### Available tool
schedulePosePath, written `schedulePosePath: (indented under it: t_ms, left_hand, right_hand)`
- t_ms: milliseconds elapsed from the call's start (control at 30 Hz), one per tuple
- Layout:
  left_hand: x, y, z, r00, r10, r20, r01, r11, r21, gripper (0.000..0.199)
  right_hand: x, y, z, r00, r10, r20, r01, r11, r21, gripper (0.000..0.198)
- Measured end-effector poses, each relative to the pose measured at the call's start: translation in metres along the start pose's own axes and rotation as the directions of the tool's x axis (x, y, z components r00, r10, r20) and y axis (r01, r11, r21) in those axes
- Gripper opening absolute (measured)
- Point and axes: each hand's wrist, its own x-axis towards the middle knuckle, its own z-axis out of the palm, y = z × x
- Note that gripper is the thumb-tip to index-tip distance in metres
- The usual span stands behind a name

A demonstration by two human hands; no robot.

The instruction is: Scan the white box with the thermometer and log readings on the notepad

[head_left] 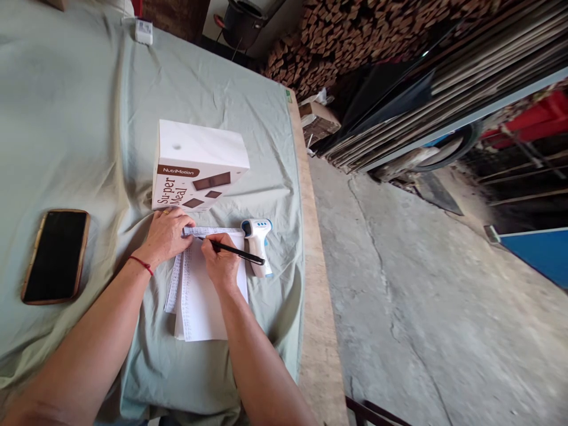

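Right hand (220, 258) pinches slim black pen (243, 254) over white rectangular paper sheets (203, 307); left hand (167, 234), grip unclear, touches their corner, presumably for steadiness.

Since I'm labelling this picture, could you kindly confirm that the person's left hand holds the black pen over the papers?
Not quite: the head view shows the right hand holding the black pen over the papers; the left hand is at their upper left corner.
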Motion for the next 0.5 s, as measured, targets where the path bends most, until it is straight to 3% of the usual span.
schedulePosePath:
  t_ms: [500]
  left_hand:
    - [0.0003,0.0007,-0.0006,1.0,-0.006,0.006,0.006,1.0,0.0,0.015]
  right_hand:
    - [-0.0002,-0.0011,-0.0005,0.998,-0.008,-0.062,0.008,1.0,-0.01,0.018]
